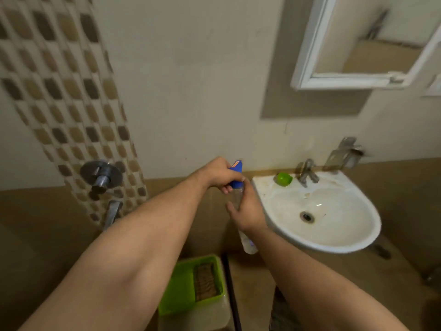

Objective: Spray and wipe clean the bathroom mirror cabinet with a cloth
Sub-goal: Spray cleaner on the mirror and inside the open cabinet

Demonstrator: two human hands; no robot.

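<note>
Spray bottle (247, 240): clear plastic body, glossy blue plastic spray head (235, 177). Washbasin (334, 235): glossy white ceramic, stained. Basin tap (307, 173): dull metal. Mirror cabinet (310, 56): white smooth frame.

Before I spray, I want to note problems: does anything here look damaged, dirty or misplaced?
The sink has brownish stains on its back rim and around the drain. A green cap sits there beside the tap. The mirror cabinet's lower frame looks chipped near its right corner; blur leaves doubt.

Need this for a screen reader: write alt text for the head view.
The left hand grips the blue spray head of a clear bottle while the right hand holds its body, beside a white sink below a mirror cabinet.
</note>
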